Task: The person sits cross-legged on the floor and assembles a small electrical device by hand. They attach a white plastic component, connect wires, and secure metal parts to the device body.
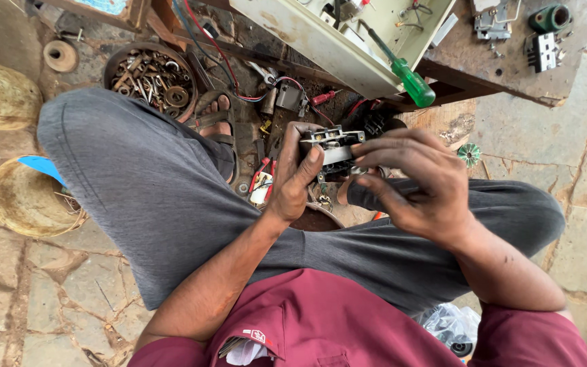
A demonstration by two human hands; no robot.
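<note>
while the left hand (295, 178) is gripping the switch block (331, 146) above the knees, steadying it, the right hand (412, 178) is pinching its near edge with fingertips, a green screwdriver (402, 68) lying on the bench's edge.

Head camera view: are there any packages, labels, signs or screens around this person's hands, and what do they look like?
No screens or signs show.
Small label: on the maroon shirt's chest pocket, a red-and-white patch.
Crumpled clear plastic bag: on the stone floor by the right hip, dark parts inside.
Small card package: on the floor just below the left hand, white and red, partly hidden.
</note>
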